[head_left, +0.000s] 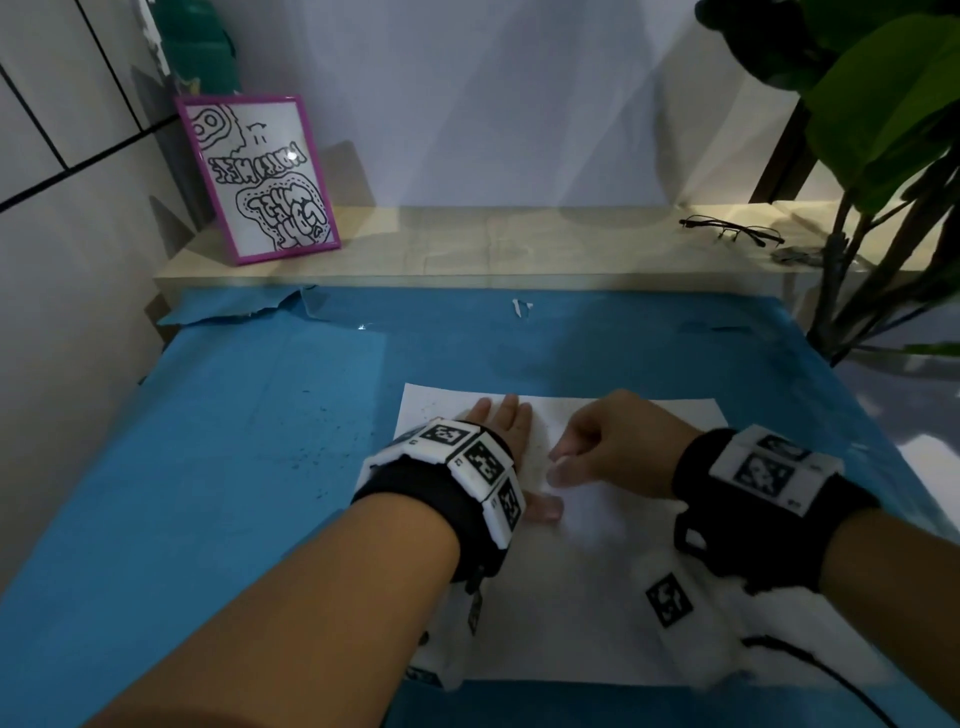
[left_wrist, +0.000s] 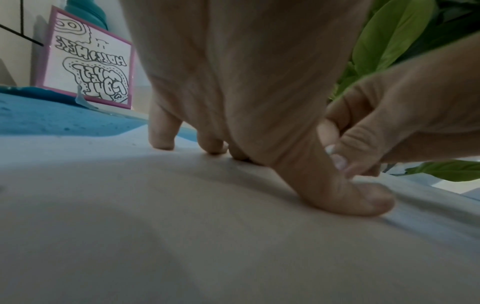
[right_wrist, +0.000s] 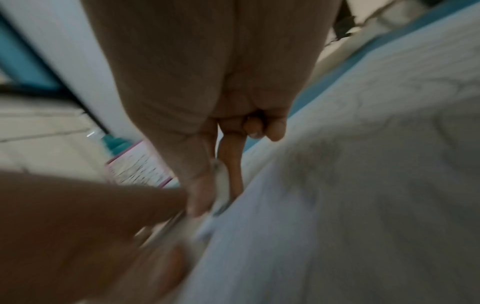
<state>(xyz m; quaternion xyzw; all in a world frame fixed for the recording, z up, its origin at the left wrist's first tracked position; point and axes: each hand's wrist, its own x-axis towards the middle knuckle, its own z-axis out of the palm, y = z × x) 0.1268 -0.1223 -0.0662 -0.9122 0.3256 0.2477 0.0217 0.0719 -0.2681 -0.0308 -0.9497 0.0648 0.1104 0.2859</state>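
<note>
A white sheet of paper (head_left: 597, 582) lies flat on the blue table cover (head_left: 234, 467). My left hand (head_left: 511, 431) presses on the sheet's left part with straight, spread fingers, thumb stretched out to the right; the left wrist view shows the fingertips (left_wrist: 161, 142) and the thumb down on the paper (left_wrist: 130, 226). My right hand (head_left: 563, 465) hovers just right of that thumb, fingers curled. In the blurred right wrist view, thumb and index of the right hand (right_wrist: 217, 185) pinch a thin white edge that looks like part of the paper (right_wrist: 350, 205).
A purple-framed drawing (head_left: 260, 176) leans on the wooden ledge (head_left: 493, 244) at the back left. Black glasses (head_left: 732, 231) lie at the ledge's right end. A leafy plant (head_left: 883, 130) overhangs the right side. The blue cover is torn at its far edge (head_left: 291, 309).
</note>
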